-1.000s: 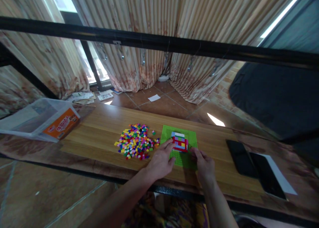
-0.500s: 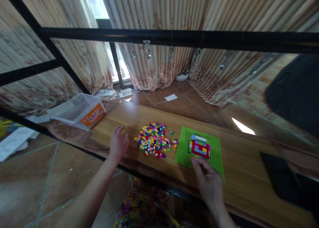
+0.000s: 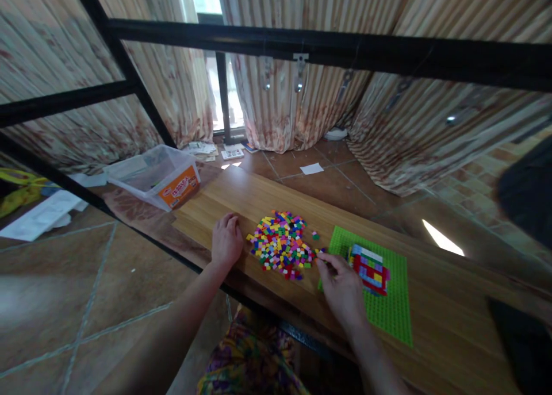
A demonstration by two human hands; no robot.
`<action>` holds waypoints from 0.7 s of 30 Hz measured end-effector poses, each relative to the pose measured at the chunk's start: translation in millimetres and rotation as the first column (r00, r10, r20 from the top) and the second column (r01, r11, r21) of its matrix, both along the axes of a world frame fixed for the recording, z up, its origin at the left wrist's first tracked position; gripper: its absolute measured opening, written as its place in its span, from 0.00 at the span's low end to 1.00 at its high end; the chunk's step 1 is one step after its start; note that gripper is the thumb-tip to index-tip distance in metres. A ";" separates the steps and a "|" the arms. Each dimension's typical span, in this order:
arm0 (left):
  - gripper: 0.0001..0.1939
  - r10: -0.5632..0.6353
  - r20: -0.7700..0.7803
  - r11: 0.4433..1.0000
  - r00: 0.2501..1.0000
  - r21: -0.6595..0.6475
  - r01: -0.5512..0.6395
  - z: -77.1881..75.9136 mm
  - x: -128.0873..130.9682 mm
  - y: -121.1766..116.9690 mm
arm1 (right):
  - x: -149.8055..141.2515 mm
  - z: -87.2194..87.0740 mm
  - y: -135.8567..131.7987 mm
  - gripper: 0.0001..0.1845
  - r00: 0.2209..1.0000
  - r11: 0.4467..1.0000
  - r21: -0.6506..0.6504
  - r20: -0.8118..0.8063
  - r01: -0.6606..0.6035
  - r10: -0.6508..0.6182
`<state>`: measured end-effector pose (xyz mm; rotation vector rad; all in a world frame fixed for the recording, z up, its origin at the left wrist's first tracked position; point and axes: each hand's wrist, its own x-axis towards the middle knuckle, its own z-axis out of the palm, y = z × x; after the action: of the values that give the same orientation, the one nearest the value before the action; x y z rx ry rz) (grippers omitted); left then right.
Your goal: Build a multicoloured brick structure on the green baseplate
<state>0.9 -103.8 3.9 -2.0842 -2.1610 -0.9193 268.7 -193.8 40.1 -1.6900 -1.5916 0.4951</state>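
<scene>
A pile of small colourful toy bricks (image 3: pixel 280 242) lies on the wooden board. Left of it, my left hand (image 3: pixel 227 241) rests on the wood with its fingers curled in, and nothing shows in them. At the pile's right edge, my right hand (image 3: pixel 344 288) has thumb and forefinger pinched together; whatever may be between the tips is too small to make out. Under and beyond that hand lies a green studded baseplate (image 3: pixel 394 314). On the plate sits a flat brick build (image 3: pixel 368 269) in red, white, blue and yellow, partly hidden by the right hand.
A clear plastic bin (image 3: pixel 149 179) with an orange label stands at the board's (image 3: pixel 245 194) far left end. A dark flat object (image 3: pixel 517 337) lies at the right. A black metal bar (image 3: pixel 328 44) crosses in front of striped curtains. Papers (image 3: pixel 311 168) lie on the tiled floor.
My left hand has left the brick build, swung left past the pile and curled its fingers. My right hand has moved from the build to the pile's right edge. The view has turned left.
</scene>
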 end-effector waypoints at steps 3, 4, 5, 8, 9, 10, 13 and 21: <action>0.17 0.001 0.003 1.000 1.000 -0.001 -0.001 1.0 0.3 -0.5 | -6.2 1.4 22.4 0.16 0.998 1.000 -0.007 0.054 -0.018 0.018; 0.17 0.001 0.006 1.000 1.000 -0.002 -0.001 1.1 0.5 -0.6 | -7.7 2.0 32.0 0.16 0.997 1.000 -0.008 0.078 -0.019 0.019; 0.17 0.001 0.008 1.000 1.000 -0.003 0.000 1.1 0.6 -0.7 | -9.0 2.6 42.7 0.16 0.994 1.000 -0.009 0.104 -0.021 0.022; 0.17 -0.001 0.007 1.000 1.000 0.002 0.001 0.8 0.8 -1.0 | -12.2 4.2 80.5 0.15 0.976 0.998 -0.026 0.213 -0.050 0.054; 0.17 -0.001 0.004 1.000 1.000 0.006 0.001 0.7 0.8 -1.1 | -13.3 4.4 93.7 0.15 0.958 0.995 -0.052 0.270 -0.085 0.096; 0.17 -0.001 0.001 1.000 1.000 0.010 0.000 0.7 0.8 -1.3 | -14.4 4.4 106.1 0.15 0.934 0.988 -0.089 0.325 -0.128 0.150; 0.17 0.000 -0.005 1.000 1.000 0.014 0.000 0.6 0.6 -1.6 | -16.5 3.3 134.6 0.17 0.853 0.953 -0.188 0.429 -0.237 0.297; 0.16 0.001 0.023 1.000 1.000 0.006 -0.001 0.9 1.6 -1.3 | -0.5 0.9 144.0 0.12 0.806 0.886 -0.292 0.381 -0.359 0.452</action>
<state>2.5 -105.1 4.8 -2.0798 -2.1674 -0.9531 268.3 -49.7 40.9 -1.6876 -2.3400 0.5267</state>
